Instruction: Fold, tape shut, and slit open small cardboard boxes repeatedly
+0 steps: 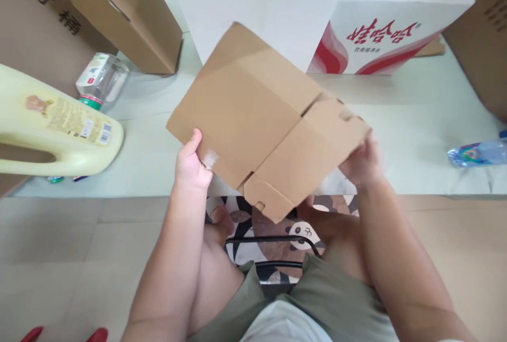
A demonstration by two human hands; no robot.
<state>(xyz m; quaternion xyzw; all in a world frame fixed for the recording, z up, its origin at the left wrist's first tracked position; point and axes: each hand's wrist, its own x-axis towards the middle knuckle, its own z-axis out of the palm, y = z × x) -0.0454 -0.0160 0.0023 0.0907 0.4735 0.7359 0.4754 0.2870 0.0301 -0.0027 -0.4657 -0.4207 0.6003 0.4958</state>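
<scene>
Over the near side of the surface [412, 120], you hold a flat piece of brown cardboard [245, 93]. It sits right between your two hands, with its long way going from far left to near right. Your left hand [193, 162] pinches its near left edge, thumb on top, by a shiny patch [210, 158]. Your right hand [363, 161], a bit blurry, grips the right corner and is closer to the smaller part past the fold.

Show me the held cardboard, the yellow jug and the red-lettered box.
Held cardboard [263, 112], head view: its large panel.
Yellow jug [67, 122], head view: its printed side.
Red-lettered box [383, 34], head view: its lettered side.
</scene>
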